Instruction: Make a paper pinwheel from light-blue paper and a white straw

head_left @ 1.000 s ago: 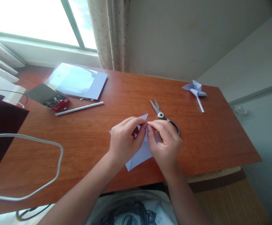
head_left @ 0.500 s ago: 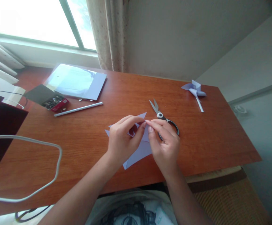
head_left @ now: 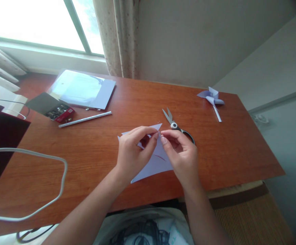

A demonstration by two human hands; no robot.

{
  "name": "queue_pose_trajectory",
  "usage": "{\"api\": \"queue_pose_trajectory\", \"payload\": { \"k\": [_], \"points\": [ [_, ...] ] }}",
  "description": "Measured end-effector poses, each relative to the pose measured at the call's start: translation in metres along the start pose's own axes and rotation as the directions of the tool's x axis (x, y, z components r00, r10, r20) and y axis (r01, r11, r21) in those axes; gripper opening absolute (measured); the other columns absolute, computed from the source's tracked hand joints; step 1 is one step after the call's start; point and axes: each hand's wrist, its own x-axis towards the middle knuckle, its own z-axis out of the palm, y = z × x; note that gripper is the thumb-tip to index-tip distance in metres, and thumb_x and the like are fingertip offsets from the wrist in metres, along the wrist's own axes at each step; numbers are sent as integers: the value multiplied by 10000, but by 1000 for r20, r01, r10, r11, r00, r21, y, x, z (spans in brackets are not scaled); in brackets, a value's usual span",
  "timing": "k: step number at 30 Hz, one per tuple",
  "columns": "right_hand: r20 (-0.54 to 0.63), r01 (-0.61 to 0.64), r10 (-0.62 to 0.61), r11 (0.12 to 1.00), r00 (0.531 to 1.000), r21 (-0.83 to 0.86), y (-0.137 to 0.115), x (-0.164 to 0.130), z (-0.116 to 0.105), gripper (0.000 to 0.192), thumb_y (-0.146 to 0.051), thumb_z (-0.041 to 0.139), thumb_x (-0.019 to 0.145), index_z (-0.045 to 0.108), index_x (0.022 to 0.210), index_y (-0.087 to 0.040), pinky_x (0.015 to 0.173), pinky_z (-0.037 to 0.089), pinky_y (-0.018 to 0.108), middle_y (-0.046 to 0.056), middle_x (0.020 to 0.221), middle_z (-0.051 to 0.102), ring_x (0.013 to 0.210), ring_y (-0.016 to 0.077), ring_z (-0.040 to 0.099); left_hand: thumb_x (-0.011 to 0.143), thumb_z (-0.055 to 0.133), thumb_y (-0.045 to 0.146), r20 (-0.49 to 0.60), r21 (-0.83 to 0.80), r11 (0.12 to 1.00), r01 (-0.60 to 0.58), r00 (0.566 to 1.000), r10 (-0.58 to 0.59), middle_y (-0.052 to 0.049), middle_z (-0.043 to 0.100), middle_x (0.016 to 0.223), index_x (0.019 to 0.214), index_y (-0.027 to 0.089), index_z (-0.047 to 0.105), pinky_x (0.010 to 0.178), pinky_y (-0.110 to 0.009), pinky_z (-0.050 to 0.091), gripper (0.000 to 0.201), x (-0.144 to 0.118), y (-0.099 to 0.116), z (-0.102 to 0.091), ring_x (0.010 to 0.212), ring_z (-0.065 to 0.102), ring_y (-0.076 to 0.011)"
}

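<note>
A pale lilac sheet of paper (head_left: pixel 150 168) with cut slits lies spread beneath my hands near the table's front edge. My left hand (head_left: pixel 137 143) is closed in a pinch, thumb against forefinger, above the sheet's middle; what sits at its fingertips is too small to make out. Facing it, fingertips almost touching, my right hand (head_left: pixel 180 149) pinches too, and its contents are hidden. Just beyond my right hand, scissors (head_left: pixel 174 126) with dark handles lie with blades parted. At the far right rests a paper pinwheel (head_left: pixel 211 98) on a white paper stick.
On the left, an open red box (head_left: pixel 63 114) holds small metal pieces. A rolled paper stick (head_left: pixel 85 119) lies beside it, and a glossy packet of paper (head_left: pixel 83 86) lies behind. A white cable (head_left: pixel 65 173) loops over the wooden table (head_left: pixel 229 146) at the left.
The paper sheet has turned and shifted slightly rightward under my hands. My right hand's fingers have drawn a little apart from my left fingertips.
</note>
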Motion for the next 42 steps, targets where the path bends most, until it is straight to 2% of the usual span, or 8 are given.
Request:
{"api": "queue_pose_trajectory", "payload": {
  "k": [4,9,12,16,25,31,38,42],
  "points": [
    [12,11,-11,999,1000,-33,2,2,-2,78,-263,679,930,737,960,-221,774,613,311,39,938,750,868,191,730,876,685,136,-3,-2,1000,5,1000,-5,8,738,729,844,175,721,564,-185,494,62,0,0,1,587,641,-90],
    [-2,40,-40,996,999,-78,0,1,-1,78,-261,657,945,719,957,-216,771,609,303,41,923,741,860,186,721,874,695,153,-15,-20,1000,10,1000,-10,0,762,752,867,182,731,584,-193,530,46,-1,-2,2,608,680,-103],
    [-11,120,-124,977,992,-178,-4,0,0,64,-221,662,931,714,968,-217,755,599,300,38,908,735,837,182,710,875,690,151,-10,-26,1000,17,1000,-18,-7,768,764,865,179,732,597,-195,547,51,-2,-2,2,622,694,-108],
    [-12,237,-258,905,966,-354,-6,0,0,76,-153,666,912,719,933,-204,691,560,278,26,834,714,732,158,669,870,697,154,5,-30,999,17,1000,-17,-4,763,752,856,177,727,571,-186,537,40,-1,-2,2,608,687,-104],
    [-37,221,-259,885,965,-411,-4,4,1,123,-129,637,910,706,870,-223,671,548,273,7,792,720,707,160,674,856,683,110,20,25,999,-38,999,38,7,748,763,872,183,717,554,-167,520,82,-1,0,2,611,676,-93],
    [-28,311,-391,770,920,-558,-2,2,4,118,-144,612,936,690,885,-216,713,545,309,39,796,722,736,185,679,865,672,139,1,128,988,-89,996,89,19,724,720,843,197,697,583,-195,516,67,-3,-2,3,584,660,-98],
    [-66,366,-494,721,867,-588,-4,-3,6,99,-149,659,938,708,929,-234,762,569,312,52,842,744,789,193,707,862,678,153,-11,107,993,-58,998,60,13,736,726,825,196,687,592,-202,531,57,-4,-1,3,593,668,-106],
    [-56,380,-509,707,859,-597,-4,-3,7,106,-127,683,921,721,939,-225,780,577,328,68,870,753,814,202,709,859,674,131,-18,102,992,-74,997,76,19,726,720,823,191,682,583,-183,529,71,-4,0,3,593,661,-95]
  ]
}}
